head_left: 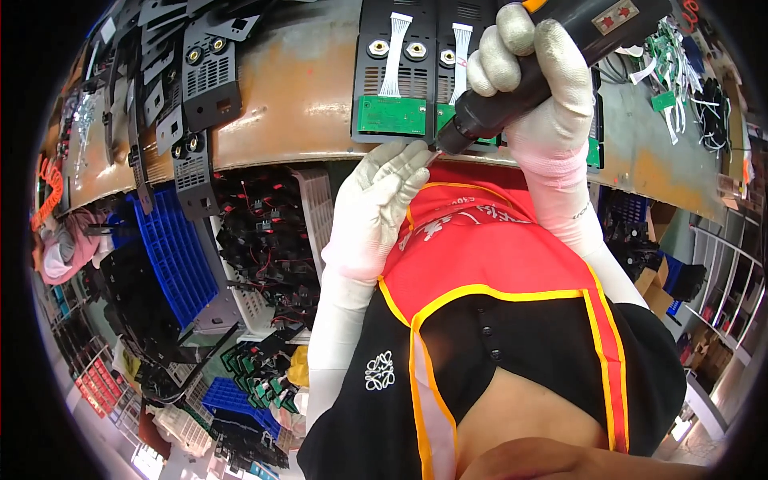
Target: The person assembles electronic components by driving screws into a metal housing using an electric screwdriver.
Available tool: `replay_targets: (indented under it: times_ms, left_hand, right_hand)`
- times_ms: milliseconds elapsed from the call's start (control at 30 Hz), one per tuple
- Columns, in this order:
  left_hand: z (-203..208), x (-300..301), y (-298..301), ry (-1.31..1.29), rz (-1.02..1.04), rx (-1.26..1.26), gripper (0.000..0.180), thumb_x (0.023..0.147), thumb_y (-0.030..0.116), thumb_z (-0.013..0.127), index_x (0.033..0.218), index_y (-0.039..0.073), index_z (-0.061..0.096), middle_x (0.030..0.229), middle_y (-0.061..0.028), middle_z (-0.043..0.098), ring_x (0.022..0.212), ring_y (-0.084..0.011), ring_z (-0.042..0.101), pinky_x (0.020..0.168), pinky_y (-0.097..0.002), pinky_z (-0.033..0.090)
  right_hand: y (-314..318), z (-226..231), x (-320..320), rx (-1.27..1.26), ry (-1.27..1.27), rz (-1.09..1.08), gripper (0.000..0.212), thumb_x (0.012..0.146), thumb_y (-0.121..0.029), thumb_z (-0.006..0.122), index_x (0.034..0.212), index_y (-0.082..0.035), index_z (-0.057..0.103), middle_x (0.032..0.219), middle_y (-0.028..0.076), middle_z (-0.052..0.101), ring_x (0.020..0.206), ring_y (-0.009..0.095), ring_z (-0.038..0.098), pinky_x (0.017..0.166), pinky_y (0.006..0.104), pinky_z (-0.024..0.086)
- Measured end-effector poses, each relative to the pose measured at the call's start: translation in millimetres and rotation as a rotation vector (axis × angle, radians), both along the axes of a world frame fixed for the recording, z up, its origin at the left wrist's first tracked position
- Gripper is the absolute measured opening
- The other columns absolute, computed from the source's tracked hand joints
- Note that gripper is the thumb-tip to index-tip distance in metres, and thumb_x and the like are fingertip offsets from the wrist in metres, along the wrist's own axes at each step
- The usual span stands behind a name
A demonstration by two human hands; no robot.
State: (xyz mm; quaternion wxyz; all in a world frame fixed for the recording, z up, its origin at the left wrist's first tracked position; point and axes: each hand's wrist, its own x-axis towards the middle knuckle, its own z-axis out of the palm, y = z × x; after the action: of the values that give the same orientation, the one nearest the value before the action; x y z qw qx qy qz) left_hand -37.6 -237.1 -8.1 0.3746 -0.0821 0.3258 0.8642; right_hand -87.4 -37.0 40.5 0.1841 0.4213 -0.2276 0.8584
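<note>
My right hand (554,92), in a white glove, is wrapped round a black electric screwdriver (500,104) that slants down to the left. Its bit meets the fingertips of my gloved left hand (376,192) at the table's near edge. Those fingers are pinched together, and whatever small thing they hold is hidden. Just beyond lies a black metal panel (370,28) bearing a green circuit board (392,116) with a white ribbon cable (394,60). Alongside it is a similar panel with another white ribbon cable (461,52); the screwdriver partly covers its board.
More black perforated panels (210,80) are piled on the worn metal table (296,88) at the left, some overhanging its edge. Loose white cables (676,72) lie at the right. Below the table stand a blue crate (178,252) and a bin of dark wired parts (268,248).
</note>
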Motion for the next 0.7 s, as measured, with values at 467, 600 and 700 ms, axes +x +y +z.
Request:
replay_targets:
  times_ms: [467,600,700]
  left_hand:
    - [-19,8,1,0.028,-0.145,-0.117,0.026,0.094,0.027,0.053,0.096,0.001,0.053,0.068,0.0,0.049,0.056,-0.0078,0.044,0.052,-0.0185,0.036]
    - [-11,5,10,-0.084,-0.049,-0.089,0.024,0.094,0.025,0.054,0.103,0.002,0.053,0.077,-0.0009,0.054,0.062,-0.0073,0.048,0.056,-0.0189,0.038]
    - [-13,8,9,-0.112,-0.061,-0.063,0.024,0.095,0.024,0.052,0.107,0.003,0.052,0.079,-0.0011,0.055,0.064,-0.0078,0.047,0.058,-0.0202,0.038]
  right_hand:
    - [-18,27,50,0.231,-0.64,-0.421,0.038,0.092,-0.027,0.051,0.124,-0.01,0.041,0.075,-0.005,0.032,0.057,0.006,0.03,0.056,0.0237,0.03]
    - [-17,24,47,0.243,-0.65,-0.456,0.032,0.092,-0.028,0.051,0.117,-0.011,0.044,0.075,-0.004,0.034,0.058,0.007,0.03,0.056,0.0246,0.031]
    - [-12,17,46,0.25,-0.678,-0.471,0.022,0.091,-0.029,0.051,0.105,-0.012,0.045,0.076,-0.004,0.038,0.058,0.008,0.031,0.057,0.0259,0.032]
